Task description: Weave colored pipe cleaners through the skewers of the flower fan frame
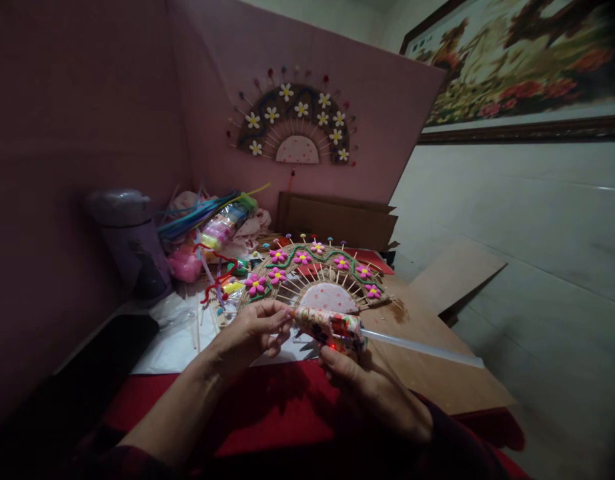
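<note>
My right hand (pixel 357 377) is wrapped round a floral-patterned glue gun (pixel 332 327), whose red light shows near my thumb. A long translucent glue stick (pixel 422 347) sticks out of its back end to the right. My left hand (pixel 260 330) is pinched at the gun's tip; what its fingertips hold is too small to make out. Just behind both hands lies a fan-shaped craft (pixel 330 298) with a brown cord-wrapped arc, pink flowers, a green wavy line and thin sticks.
A similar fan with white flowers (pixel 301 109) hangs on the pink board. At the left stand a purple bottle (pixel 132 247) and a heap of pipe cleaners and clay packs (pixel 222 223). Cardboard (pixel 337 220) leans behind; a dark phone-like slab (pixel 107 353) lies left.
</note>
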Demonstrator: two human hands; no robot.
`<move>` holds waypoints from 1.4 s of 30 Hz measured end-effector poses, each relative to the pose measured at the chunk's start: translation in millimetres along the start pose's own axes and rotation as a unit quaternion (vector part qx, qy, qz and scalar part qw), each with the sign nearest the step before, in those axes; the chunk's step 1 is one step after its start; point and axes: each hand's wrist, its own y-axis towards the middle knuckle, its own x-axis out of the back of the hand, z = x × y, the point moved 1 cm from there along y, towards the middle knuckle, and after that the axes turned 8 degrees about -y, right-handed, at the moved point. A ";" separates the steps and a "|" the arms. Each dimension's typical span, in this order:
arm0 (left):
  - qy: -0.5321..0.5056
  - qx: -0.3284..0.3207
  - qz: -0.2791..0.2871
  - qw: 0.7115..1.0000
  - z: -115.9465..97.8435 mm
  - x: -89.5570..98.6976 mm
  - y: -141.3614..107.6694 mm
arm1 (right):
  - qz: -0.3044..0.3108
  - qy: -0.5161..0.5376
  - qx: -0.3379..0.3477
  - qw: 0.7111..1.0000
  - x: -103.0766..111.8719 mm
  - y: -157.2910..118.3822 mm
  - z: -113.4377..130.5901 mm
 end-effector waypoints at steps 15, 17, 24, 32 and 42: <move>-0.006 0.001 -0.007 1.000 -1.0 -0.5 0.2 | 0.013 -0.028 -0.041 0.999 1.9 -0.3 -14.3; -0.008 0.002 -0.006 1.000 -0.9 -0.5 0.1 | 0.020 -0.028 -0.048 0.998 2.1 -0.3 -12.6; -0.004 0.007 -0.021 1.000 -2.2 -3.6 -0.3 | 0.016 -0.032 -0.071 0.997 1.9 -1.0 -9.8; 0.001 0.006 -0.020 1.000 -1.9 -3.4 -0.6 | 0.015 -0.019 -0.097 0.995 0.1 -0.4 -9.9; -0.001 0.002 -0.009 1.000 -1.4 -1.6 0.1 | 0.000 -0.007 -0.096 0.995 0.3 -3.6 -7.5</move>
